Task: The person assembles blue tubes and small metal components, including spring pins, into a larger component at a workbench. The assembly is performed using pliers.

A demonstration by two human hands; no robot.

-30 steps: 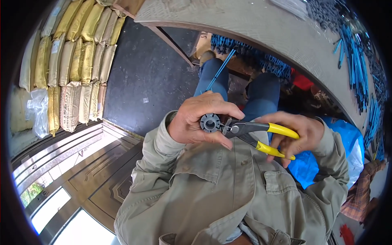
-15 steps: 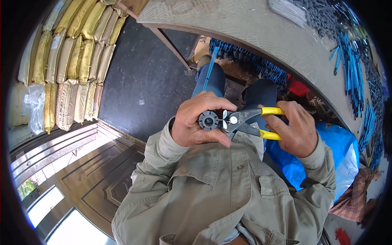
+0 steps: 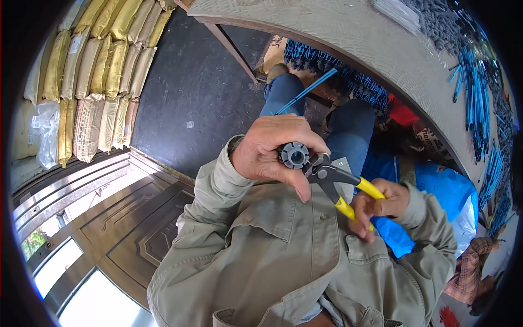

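Note:
My left hand [image 3: 272, 144] is closed around a black notched round hub [image 3: 287, 155] with a hole in its middle. A thin blue rod [image 3: 310, 90] sticks out beyond the far side of this hand; whether it joins the hub is hidden. My right hand [image 3: 384, 204] grips the yellow handles of a pair of pliers [image 3: 340, 177], which stand spread apart. Their dark jaws meet the hub's right side, beside my left fingers and thumb. What lies between the jaws is too small to make out.
A worktable [image 3: 321, 24] carries bundles of blue rods [image 3: 474, 109] and grey parts [image 3: 433, 19]. More blue-tipped rods [image 3: 359, 87] lie beneath it. Blue sheeting [image 3: 436, 185] is at my right. Stacked yellow and tan sacks [image 3: 87, 122] stand left, above a brown panelled door [image 3: 147, 229].
The pliers have tilted, handles swinging down toward me and spreading wider, with my right hand lower. The hub has shifted slightly right, and the blue rod now leans right.

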